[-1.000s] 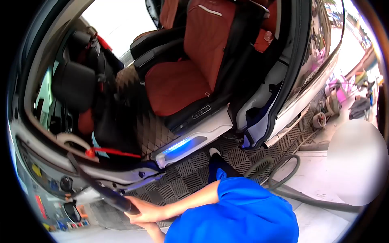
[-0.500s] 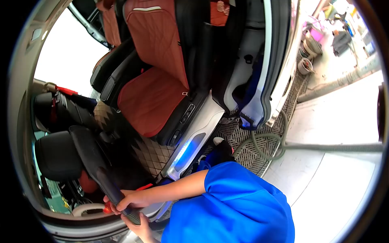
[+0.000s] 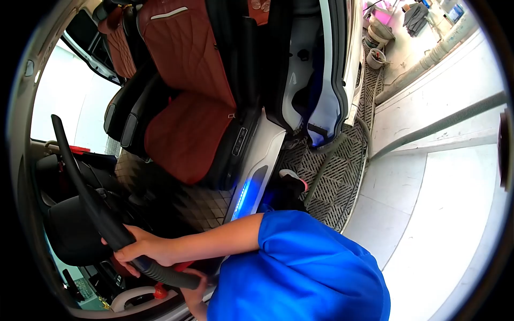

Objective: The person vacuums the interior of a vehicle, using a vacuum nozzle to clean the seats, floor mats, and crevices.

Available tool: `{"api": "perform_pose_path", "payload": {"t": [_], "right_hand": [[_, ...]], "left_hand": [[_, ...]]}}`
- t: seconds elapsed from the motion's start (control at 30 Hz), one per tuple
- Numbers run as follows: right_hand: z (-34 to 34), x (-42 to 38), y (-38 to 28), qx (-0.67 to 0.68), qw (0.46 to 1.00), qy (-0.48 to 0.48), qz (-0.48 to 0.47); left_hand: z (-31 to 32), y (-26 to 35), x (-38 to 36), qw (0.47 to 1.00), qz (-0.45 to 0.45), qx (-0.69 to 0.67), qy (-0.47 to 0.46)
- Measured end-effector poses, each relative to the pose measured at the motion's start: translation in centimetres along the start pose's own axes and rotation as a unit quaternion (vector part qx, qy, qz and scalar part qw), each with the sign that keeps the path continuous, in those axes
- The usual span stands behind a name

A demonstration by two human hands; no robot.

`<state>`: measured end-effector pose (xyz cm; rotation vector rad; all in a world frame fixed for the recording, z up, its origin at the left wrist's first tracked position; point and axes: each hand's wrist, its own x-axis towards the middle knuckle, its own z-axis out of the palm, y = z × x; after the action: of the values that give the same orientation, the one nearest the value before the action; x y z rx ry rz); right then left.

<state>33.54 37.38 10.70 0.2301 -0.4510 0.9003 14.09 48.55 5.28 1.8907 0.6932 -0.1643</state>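
A black vacuum wand (image 3: pixel 88 195) slants across the car's front footwell, its narrow tip up at the left. My right hand (image 3: pixel 143 247) is closed around the wand's lower part, with the forearm reaching in from the right. Lower down, my left hand (image 3: pixel 196 293) grips the ribbed vacuum hose (image 3: pixel 171 276) joined to the wand; part of that hand is hidden by the hose and the blue sleeve. Behind the wand is a black rounded panel (image 3: pixel 67 235). The steering wheel (image 3: pixel 126 297) and a red object (image 3: pixel 160 291) lie below the right hand.
A red-and-black car seat (image 3: pixel 184 136) stands beyond the hands. The door sill (image 3: pixel 261 155) glows blue. An open door edge (image 3: pixel 326 85) rises at the upper centre. A grey hose (image 3: pixel 439 125) crosses the right side above the grated floor (image 3: pixel 332 182). Buckets (image 3: pixel 377 58) stand farther back.
The wand has moved up and left, its tip now higher in front of the window opening. Both hands have kept their grip. The view has shifted, and the floor hose is arched higher.
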Motion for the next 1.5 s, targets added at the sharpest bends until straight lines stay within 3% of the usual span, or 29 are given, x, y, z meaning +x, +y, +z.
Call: {"api": "perform_pose_path", "payload": {"t": [0.03, 0.07, 0.1, 0.13, 0.2, 0.23, 0.27, 0.3, 0.4, 0.43, 0.5, 0.53, 0.6, 0.63, 0.67, 0.73, 0.83, 0.87, 0.93, 0.97, 1.0, 1.1, 1.2, 1.27, 1.3, 1.33, 1.43, 1.47, 1.5], "right_hand": [[0.0, 0.0, 1.7, -0.233, 0.964, 0.096, -0.087], [0.0, 0.0, 3.2, -0.449, 0.858, 0.182, -0.171], [-0.1, -0.6, 4.1, -0.438, 0.880, 0.167, -0.075], [-0.2, -0.3, 6.7, -0.414, 0.872, 0.169, -0.199], [1.7, -0.9, 3.1, -0.242, 0.963, 0.122, -0.001], [1.7, -0.1, 2.0, -0.245, 0.962, 0.118, -0.003], [1.7, 0.9, 1.3, -0.136, 0.989, 0.046, 0.037], [1.8, 1.7, 0.7, -0.024, 0.996, -0.027, 0.079], [2.9, 3.8, -1.1, 0.201, 0.947, -0.207, 0.139], [2.7, 4.7, -1.0, 0.199, 0.947, -0.210, 0.141], [2.2, 6.7, -0.7, 0.197, 0.882, -0.400, 0.152], [1.9, 7.1, -0.3, 0.201, 0.880, -0.402, 0.154], [1.1, 7.5, 0.7, 0.126, 0.943, -0.298, 0.083], [0.9, 7.2, 1.0, 0.103, 0.958, -0.259, 0.060], [0.6, 6.7, 1.4, 0.107, 0.956, -0.264, 0.064], [0.6, 4.7, 2.3, 0.035, 0.984, -0.171, 0.044], [-2.0, 0.7, 6.1, 0.046, 0.996, -0.023, 0.075], [-2.7, -1.2, 6.8, 0.074, 0.993, 0.037, 0.086], [-4.2, -3.6, 8.0, 0.118, 0.953, 0.248, 0.129], [-6.2, -4.2, 7.6, 0.135, 0.929, 0.298, 0.173], [-10.9, -4.7, 8.4, 0.151, 0.895, 0.386, 0.165], [-14.0, -5.5, 7.5, 0.022, 0.853, 0.520, 0.040], [-15.7, -7.5, 5.6, 0.054, 0.860, 0.507, 0.020], [-16.3, -8.1, 4.6, 0.095, 0.862, 0.491, 0.080], [-16.6, -10.3, 3.2, 0.124, 0.879, 0.441, 0.129], [-17.6, -11.0, 2.1, 0.051, 0.885, 0.428, 0.176], [-20.0, -10.7, -1.5, -0.129, 0.875, 0.465, 0.035], [-21.3, -9.9, -1.8, -0.166, 0.865, 0.473, -0.008], [-22.7, -10.0, -7.1, -0.250, 0.817, 0.520, -0.003]], "left_hand": [[-0.1, -1.2, 0.5, 1.000, 0.002, -0.001, 0.000], [-0.4, -2.9, 1.5, 0.983, 0.076, 0.015, 0.165], [0.1, -2.0, 2.2, 0.934, 0.149, 0.030, 0.325], [1.1, -1.2, 1.7, 0.920, 0.201, 0.051, 0.333], [1.6, -3.0, 2.2, 0.897, 0.261, 0.078, 0.349], [1.2, -1.6, 1.8, 0.895, 0.265, 0.077, 0.350], [0.4, 1.0, 0.4, 0.964, 0.230, -0.029, 0.127], [0.0, 2.8, -0.7, 0.969, 0.178, -0.135, -0.103], [1.4, 5.0, -1.6, 0.962, 0.159, -0.176, -0.134], [1.9, 5.6, -1.7, 0.957, 0.150, -0.195, -0.153], [2.6, 6.6, -1.8, 0.945, 0.129, -0.232, -0.189], [2.3, 6.4, -2.3, 0.947, 0.129, -0.230, -0.184], [1.1, 5.4, -3.8, 0.991, 0.092, -0.092, 0.023], [0.7, 4.0, -4.5, 0.991, 0.092, -0.090, 0.030], [0.4, 1.8, -4.8, 0.985, 0.092, 0.002, 0.148], [0.1, -1.3, -6.2, 0.926, 0.079, 0.133, 0.344], [-0.5, -5.4, -10.1, 0.876, 0.040, 0.175, 0.447], [-0.4, -6.6, -11.4, 0.878, 0.019, 0.175, 0.445], [0.3, -8.9, -13.8, 0.903, -0.028, 0.158, 0.399], [0.7, -10.0, -15.0, 0.920, -0.041, 0.139, 0.364], [1.4, -10.8, -15.6, 0.934, -0.063, 0.127, 0.329], [2.8, -11.5, -12.8, 0.978, -0.040, 0.040, 0.201], [4.0, -6.3, -5.1, 0.983, 0.008, -0.138, 0.117], [4.3, -4.3, -1.3, 0.967, 0.023, -0.251, 0.045], [5.9, -2.7, 2.7, 0.964, -0.025, -0.264, -0.030], [7.2, -1.8, 7.0, 0.954, -0.064, -0.275, -0.104], [9.9, -0.5, 9.3, 0.985, -0.127, -0.078, -0.082], [9.4, 0.3, 8.7, 0.986, -0.132, -0.071, -0.076], [11.1, 0.4, 8.8, 0.980, -0.145, -0.020, -0.134]]}}
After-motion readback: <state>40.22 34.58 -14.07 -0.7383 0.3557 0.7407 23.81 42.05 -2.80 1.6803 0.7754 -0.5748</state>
